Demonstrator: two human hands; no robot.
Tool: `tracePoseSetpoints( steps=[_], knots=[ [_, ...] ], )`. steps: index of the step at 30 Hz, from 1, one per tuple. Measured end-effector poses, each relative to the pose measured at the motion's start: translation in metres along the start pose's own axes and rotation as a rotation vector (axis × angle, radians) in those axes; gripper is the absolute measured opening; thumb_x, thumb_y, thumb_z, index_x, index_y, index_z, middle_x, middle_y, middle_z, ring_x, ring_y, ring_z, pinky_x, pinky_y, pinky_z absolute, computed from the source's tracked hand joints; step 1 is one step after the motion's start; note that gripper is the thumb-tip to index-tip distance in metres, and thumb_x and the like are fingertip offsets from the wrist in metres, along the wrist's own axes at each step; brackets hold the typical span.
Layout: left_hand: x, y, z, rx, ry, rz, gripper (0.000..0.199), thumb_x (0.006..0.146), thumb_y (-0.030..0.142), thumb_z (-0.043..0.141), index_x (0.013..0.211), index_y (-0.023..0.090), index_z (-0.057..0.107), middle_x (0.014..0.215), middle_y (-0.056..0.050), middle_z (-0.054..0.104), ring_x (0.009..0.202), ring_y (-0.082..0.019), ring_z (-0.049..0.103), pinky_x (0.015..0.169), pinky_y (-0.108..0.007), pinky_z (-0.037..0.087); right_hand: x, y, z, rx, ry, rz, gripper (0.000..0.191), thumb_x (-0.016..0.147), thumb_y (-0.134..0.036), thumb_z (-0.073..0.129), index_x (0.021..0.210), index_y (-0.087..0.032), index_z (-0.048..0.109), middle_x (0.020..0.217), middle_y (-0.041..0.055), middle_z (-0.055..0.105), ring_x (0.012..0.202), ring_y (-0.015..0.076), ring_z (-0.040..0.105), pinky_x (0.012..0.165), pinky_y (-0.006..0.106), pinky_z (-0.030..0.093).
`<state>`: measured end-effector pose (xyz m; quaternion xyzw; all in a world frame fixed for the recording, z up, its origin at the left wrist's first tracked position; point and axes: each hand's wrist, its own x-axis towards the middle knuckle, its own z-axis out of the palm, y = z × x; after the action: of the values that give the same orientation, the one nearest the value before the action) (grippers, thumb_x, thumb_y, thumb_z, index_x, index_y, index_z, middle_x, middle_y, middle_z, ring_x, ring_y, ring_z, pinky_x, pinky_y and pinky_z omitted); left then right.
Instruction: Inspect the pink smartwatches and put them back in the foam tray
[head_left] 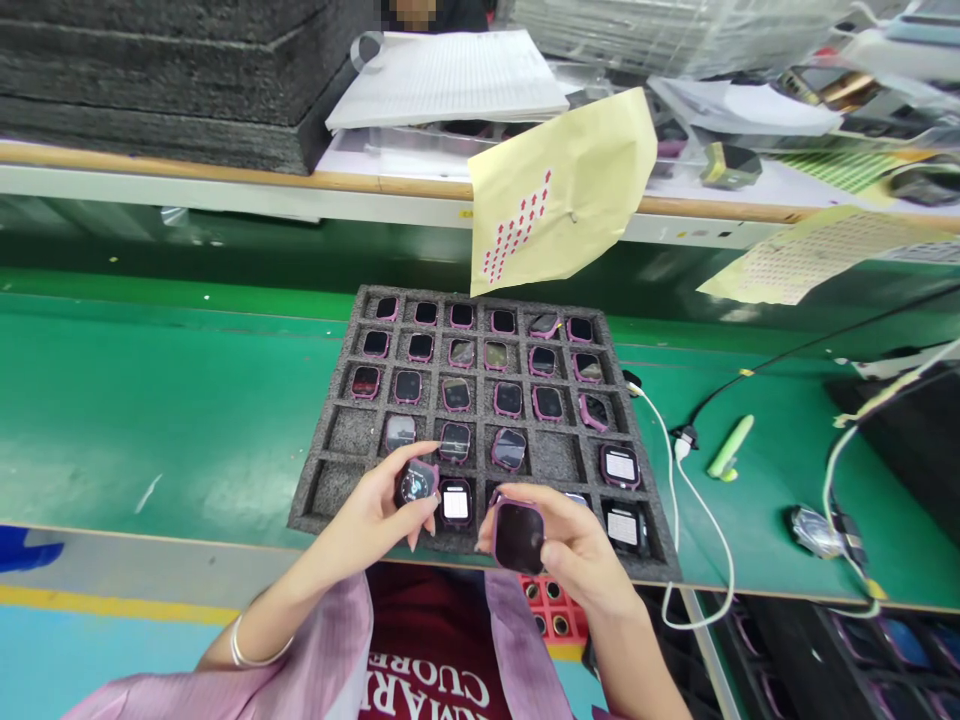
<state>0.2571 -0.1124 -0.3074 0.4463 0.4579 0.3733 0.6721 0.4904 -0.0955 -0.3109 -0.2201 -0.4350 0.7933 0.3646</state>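
Observation:
My left hand grips a smartwatch with a lit dial over the near-left part of a grey foam tray. Between the thumb and fingers of my right hand is a purple-framed smartwatch with a dark screen, held above the tray's near edge. Purple-rimmed watch bodies fill most of the tray's compartments. A watch with a white lit screen lies between my hands. Two more lit ones, an upper watch and a lower watch, sit in the right column.
A yellow sheet with red arrows hangs from the shelf behind the tray. White cables and a green-handled tool lie to the right. Black foam blocks are stacked on the shelf, and a red tray is below the bench edge.

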Motion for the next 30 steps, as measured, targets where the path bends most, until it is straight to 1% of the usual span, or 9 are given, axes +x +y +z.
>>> tracePoseSetpoints(
  steps=[3, 6, 11, 14, 16, 19, 23, 26, 30],
  knots=[
    [-0.002, -0.001, 0.002, 0.024, 0.005, -0.008, 0.055, 0.086, 0.027, 0.059, 0.136, 0.019, 0.035, 0.073, 0.000, 0.059, 0.053, -0.008, 0.050, 0.052, -0.020, 0.042, 0.004, 0.006, 0.001, 0.091, 0.089, -0.084, 0.028, 0.079, -0.035, 0.075, 0.105, -0.029, 0.066, 0.095, 0.0057, 0.068, 0.082, 0.0212, 0.066, 0.070, 0.032, 0.053],
    [-0.004, 0.002, 0.005, 0.026, 0.014, -0.020, 0.055, 0.084, 0.024, 0.061, 0.134, 0.020, 0.037, 0.073, 0.001, 0.057, 0.053, -0.008, 0.050, 0.050, -0.019, 0.042, 0.010, 0.013, 0.004, 0.136, 0.165, -0.077, 0.026, 0.074, -0.035, 0.079, 0.097, -0.028, 0.069, 0.091, 0.0040, 0.066, 0.077, 0.0200, 0.065, 0.063, 0.028, 0.051],
    [-0.006, 0.009, 0.013, 0.039, 0.047, -0.049, 0.054, 0.081, 0.020, 0.061, 0.131, 0.022, 0.039, 0.071, 0.004, 0.053, 0.050, -0.007, 0.047, 0.045, -0.017, 0.039, 0.017, 0.017, 0.009, 0.192, 0.179, -0.010, 0.041, 0.079, -0.039, 0.075, 0.115, -0.023, 0.065, 0.090, 0.0052, 0.066, 0.076, 0.0170, 0.062, 0.069, 0.027, 0.051],
    [-0.005, 0.008, 0.015, 0.057, 0.090, -0.012, 0.039, 0.082, 0.018, 0.059, 0.118, 0.022, 0.045, 0.077, 0.003, 0.051, 0.055, -0.008, 0.049, 0.049, -0.018, 0.042, 0.018, 0.015, 0.011, 0.187, 0.146, 0.049, 0.044, 0.084, -0.037, 0.070, 0.123, -0.022, 0.060, 0.091, 0.0049, 0.066, 0.081, 0.0165, 0.063, 0.078, 0.029, 0.050],
    [-0.005, 0.005, 0.015, 0.090, 0.110, 0.031, 0.027, 0.082, 0.016, 0.057, 0.107, 0.021, 0.048, 0.080, 0.003, 0.049, 0.058, -0.008, 0.050, 0.053, -0.019, 0.043, 0.018, 0.015, 0.010, 0.154, 0.130, 0.066, 0.042, 0.083, -0.035, 0.072, 0.122, -0.023, 0.062, 0.094, 0.0048, 0.068, 0.086, 0.0175, 0.064, 0.083, 0.030, 0.049],
    [-0.006, -0.002, 0.014, 0.139, 0.120, 0.066, 0.019, 0.081, 0.013, 0.054, 0.097, 0.021, 0.047, 0.079, 0.004, 0.046, 0.053, -0.006, 0.045, 0.049, -0.017, 0.040, 0.016, 0.018, 0.009, 0.116, 0.173, 0.039, 0.039, 0.075, -0.035, 0.078, 0.112, -0.025, 0.068, 0.092, 0.0037, 0.070, 0.082, 0.0173, 0.065, 0.076, 0.028, 0.051],
    [-0.008, -0.003, 0.014, 0.134, 0.105, 0.058, 0.019, 0.079, 0.010, 0.052, 0.094, 0.021, 0.046, 0.078, 0.005, 0.045, 0.049, -0.005, 0.039, 0.045, -0.016, 0.038, 0.017, 0.020, 0.009, 0.095, 0.265, 0.034, 0.038, 0.070, -0.033, 0.082, 0.105, -0.024, 0.071, 0.091, 0.0028, 0.070, 0.075, 0.0149, 0.064, 0.067, 0.022, 0.052],
    [-0.009, 0.000, 0.015, 0.114, 0.115, 0.045, 0.019, 0.080, 0.011, 0.050, 0.095, 0.022, 0.045, 0.076, 0.005, 0.044, 0.046, -0.005, 0.040, 0.044, -0.017, 0.038, 0.019, 0.018, 0.011, 0.115, 0.217, 0.052, 0.043, 0.072, -0.035, 0.080, 0.112, -0.024, 0.068, 0.088, 0.0031, 0.070, 0.073, 0.0156, 0.063, 0.069, 0.025, 0.052],
    [-0.010, 0.002, 0.015, 0.143, 0.114, 0.061, 0.020, 0.078, 0.008, 0.051, 0.093, 0.021, 0.046, 0.074, 0.006, 0.043, 0.045, -0.004, 0.038, 0.041, -0.016, 0.035, 0.020, 0.016, 0.013, 0.094, 0.226, 0.056, 0.038, 0.072, -0.033, 0.081, 0.107, -0.023, 0.071, 0.094, 0.0038, 0.069, 0.073, 0.0160, 0.063, 0.068, 0.026, 0.052]
  ],
)
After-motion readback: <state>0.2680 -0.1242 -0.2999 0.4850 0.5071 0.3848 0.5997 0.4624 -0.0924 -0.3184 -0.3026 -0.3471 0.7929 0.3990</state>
